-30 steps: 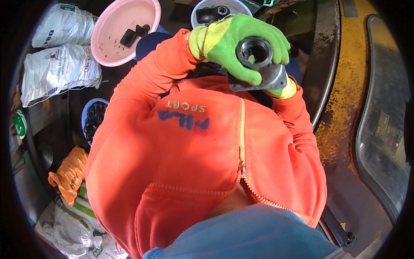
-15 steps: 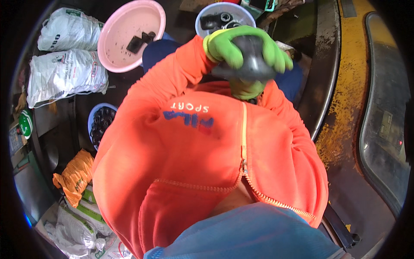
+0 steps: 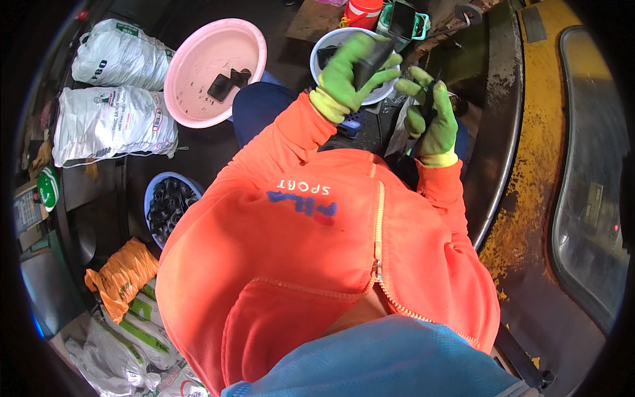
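Observation:
Both my hands wear green gloves with yellow cuffs. My left hand point(image 3: 347, 76) is closed round a smooth black piece point(image 3: 372, 63), held up in front of the light blue basin point(image 3: 382, 96). To its right and a little nearer, my right hand point(image 3: 436, 126) has its fingers bent around a slim dark object point(image 3: 430, 104) whose kind I cannot make out. The two hands are apart. Further dark parts lie in the light blue basin, partly hidden behind my left hand. A pink basin point(image 3: 192, 56) on the left holds a few black pieces point(image 3: 223, 86).
A blue tub of black parts point(image 3: 170, 208) stands at my left. White sacks point(image 3: 116, 122) and an orange bag point(image 3: 126, 274) lie farther left. A red container point(image 3: 362, 14) is at the back. A rusty yellow machine frame point(image 3: 529, 132) runs along my right.
My hands have come apart from one large rounded black shape. The left moved slightly away from me, the right came out to the right, and the basins shifted slightly in view.

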A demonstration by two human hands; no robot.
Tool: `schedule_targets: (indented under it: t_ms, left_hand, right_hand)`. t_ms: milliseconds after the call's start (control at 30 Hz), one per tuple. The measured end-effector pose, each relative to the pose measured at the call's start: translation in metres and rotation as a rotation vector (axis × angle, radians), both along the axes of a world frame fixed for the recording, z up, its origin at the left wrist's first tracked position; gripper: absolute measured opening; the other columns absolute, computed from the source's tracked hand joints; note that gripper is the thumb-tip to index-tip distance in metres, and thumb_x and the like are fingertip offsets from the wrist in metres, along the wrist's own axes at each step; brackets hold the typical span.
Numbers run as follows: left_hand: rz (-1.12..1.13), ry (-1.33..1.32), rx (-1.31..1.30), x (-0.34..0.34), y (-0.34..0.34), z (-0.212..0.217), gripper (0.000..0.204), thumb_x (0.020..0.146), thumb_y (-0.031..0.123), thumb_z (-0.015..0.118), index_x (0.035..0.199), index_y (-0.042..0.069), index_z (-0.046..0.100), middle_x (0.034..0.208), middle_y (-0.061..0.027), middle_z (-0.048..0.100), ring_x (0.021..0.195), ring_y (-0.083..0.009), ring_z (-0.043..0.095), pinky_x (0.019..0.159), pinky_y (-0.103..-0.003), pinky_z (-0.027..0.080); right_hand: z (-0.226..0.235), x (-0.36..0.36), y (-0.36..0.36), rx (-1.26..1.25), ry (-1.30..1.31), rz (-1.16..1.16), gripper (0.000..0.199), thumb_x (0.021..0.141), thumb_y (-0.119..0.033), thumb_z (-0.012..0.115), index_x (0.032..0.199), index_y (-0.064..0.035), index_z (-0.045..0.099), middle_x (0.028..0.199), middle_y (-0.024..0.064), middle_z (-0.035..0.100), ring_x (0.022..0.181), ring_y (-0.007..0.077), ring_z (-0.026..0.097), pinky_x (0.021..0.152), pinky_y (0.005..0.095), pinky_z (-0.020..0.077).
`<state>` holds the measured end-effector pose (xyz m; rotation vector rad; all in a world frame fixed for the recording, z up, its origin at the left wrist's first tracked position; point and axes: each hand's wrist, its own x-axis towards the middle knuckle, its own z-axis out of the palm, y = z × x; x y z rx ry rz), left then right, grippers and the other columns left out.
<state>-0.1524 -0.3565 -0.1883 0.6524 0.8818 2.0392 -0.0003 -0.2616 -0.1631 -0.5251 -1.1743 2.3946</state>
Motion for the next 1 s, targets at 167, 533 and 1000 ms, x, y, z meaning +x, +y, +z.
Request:
schedule_targets:
  t_ms: [167,533,1000]
  left_hand:
    - [0.052,0.534,0.035,0.01,-0.01,-0.004,0.083,0.073,0.015,0.08,0.143,0.002,0.037,0.14,-0.0118,0.043,0.127,-0.0252,0.044,0.105,-0.034,0.038]
    - [-0.396,-0.683,0.019,0.003,-0.024,-0.011,0.058,0.097,0.044,0.044,0.14,0.005,0.044,0.136,-0.0232,0.051,0.122,-0.0377,0.052,0.098,-0.061,0.042]
    - [-0.366,-0.539,-0.125,-0.015,-0.03,-0.009,0.058,0.088,0.028,0.05,0.14,0.003,0.045,0.124,-0.0197,0.06,0.107,-0.0338,0.06,0.091,-0.048,0.049]
  right_hand:
    - [0.002,-0.009,0.012,-0.006,0.071,-0.094,0.039,0.093,-0.011,0.056,0.129,0.0028,0.052,0.119,0.0133,0.062,0.096,0.0176,0.064,0.078,0.0295,0.0553]
    - [-0.034,-0.017,0.026,0.795,-0.349,-0.206,0.046,0.094,-0.023,0.062,0.132,-0.0021,0.046,0.117,0.0076,0.056,0.104,0.0139,0.053,0.085,0.0273,0.0454]
    - [0.002,-0.004,0.025,1.533,-0.133,0.105,0.026,0.091,-0.013,0.062,0.117,-0.0058,0.065,0.099,0.0097,0.07,0.088,0.0263,0.067,0.076,0.0316,0.0532]
